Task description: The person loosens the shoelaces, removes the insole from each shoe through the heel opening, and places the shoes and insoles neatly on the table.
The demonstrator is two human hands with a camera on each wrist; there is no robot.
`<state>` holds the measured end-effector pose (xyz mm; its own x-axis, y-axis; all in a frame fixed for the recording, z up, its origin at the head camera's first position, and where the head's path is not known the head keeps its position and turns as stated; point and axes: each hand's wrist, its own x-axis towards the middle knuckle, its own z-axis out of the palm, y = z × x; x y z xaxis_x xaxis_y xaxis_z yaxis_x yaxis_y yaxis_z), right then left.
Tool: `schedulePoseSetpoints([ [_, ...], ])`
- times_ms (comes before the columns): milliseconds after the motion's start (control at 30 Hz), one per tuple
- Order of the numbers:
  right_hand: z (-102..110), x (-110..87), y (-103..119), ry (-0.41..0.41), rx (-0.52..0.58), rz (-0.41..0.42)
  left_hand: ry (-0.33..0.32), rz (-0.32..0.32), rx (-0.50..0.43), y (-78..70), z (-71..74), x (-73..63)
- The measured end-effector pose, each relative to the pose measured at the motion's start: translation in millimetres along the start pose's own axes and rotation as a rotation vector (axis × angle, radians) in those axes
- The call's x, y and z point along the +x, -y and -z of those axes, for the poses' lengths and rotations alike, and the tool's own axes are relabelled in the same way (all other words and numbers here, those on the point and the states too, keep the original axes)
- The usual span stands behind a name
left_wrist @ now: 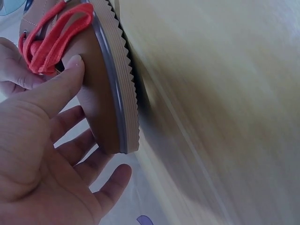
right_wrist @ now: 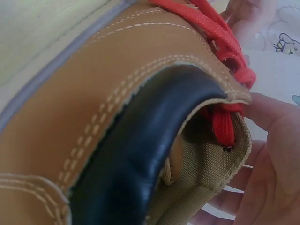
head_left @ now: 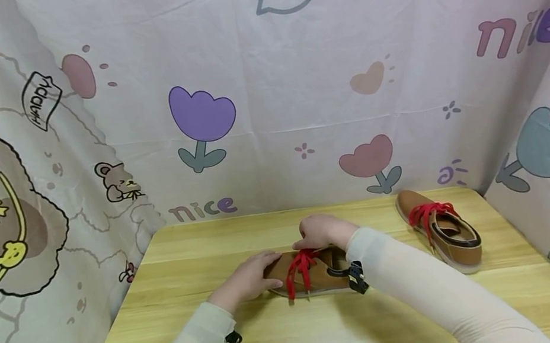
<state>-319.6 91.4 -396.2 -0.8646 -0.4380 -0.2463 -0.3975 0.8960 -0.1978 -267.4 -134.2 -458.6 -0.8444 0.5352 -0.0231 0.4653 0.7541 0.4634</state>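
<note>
A brown shoe (head_left: 321,272) with red laces (head_left: 301,269) lies on the table, its toe pointing left. My left hand (head_left: 249,280) grips the toe; in the left wrist view the thumb (left_wrist: 68,86) presses on the upper while the fingers reach round the far side. On the far side of the shoe, beside the laces, is my right hand (head_left: 324,231). In the right wrist view, its thumb (right_wrist: 269,110) meets the edge near the lacing and its fingers bend behind the mesh-lined inside (right_wrist: 206,164). The dark padded collar (right_wrist: 140,136) hides part of the opening.
A matching brown shoe (head_left: 466,252) with red laces stands at the table's right, its toe toward the back. The wood-grain table (head_left: 167,308) ends at a printed curtain (head_left: 275,171) behind and at both sides.
</note>
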Motion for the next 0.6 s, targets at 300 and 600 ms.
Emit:
schedulePoseSetpoints([
  [300, 4.2, -1.9, 3.0, 0.004, -0.048, 0.02, -0.006, 0.0, 0.005, -1.5, 0.4, -1.3],
  [600, 7.7, -1.4, 3.6, -0.006, -0.024, 0.057, 0.0, -0.002, -0.002, -2.3, 1.7, -0.7],
])
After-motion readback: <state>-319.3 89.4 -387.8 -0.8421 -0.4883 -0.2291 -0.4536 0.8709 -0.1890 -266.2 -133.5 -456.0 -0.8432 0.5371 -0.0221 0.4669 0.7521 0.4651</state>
